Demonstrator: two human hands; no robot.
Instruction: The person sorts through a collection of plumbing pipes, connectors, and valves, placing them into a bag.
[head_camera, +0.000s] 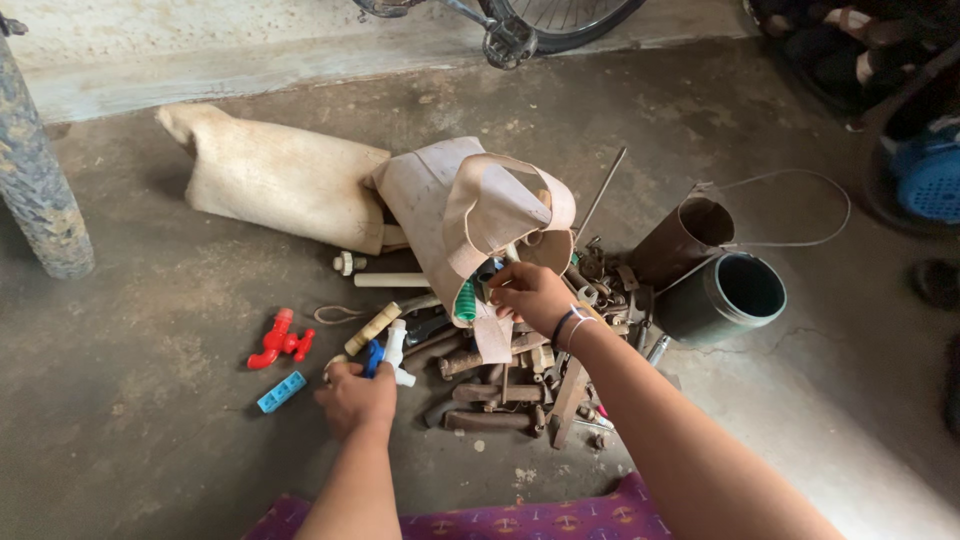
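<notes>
Fingers of the right hand (532, 295) curl at the mouth of a cream cloth bag (470, 215), pinching a small dark fitting (484, 283) just beside a green ribbed piece (466, 302). Left hand (357, 397) — knuckles up, fingers closed — grips a white-and-blue plastic tap (388, 352) on the concrete floor (150, 420). Rusty pipe fittings (490, 390) lie piled between both hands. A red tap (278, 341) and a blue block (281, 391) lie left of the pile; two dark pipe sections (710, 270) rest to the right.
</notes>
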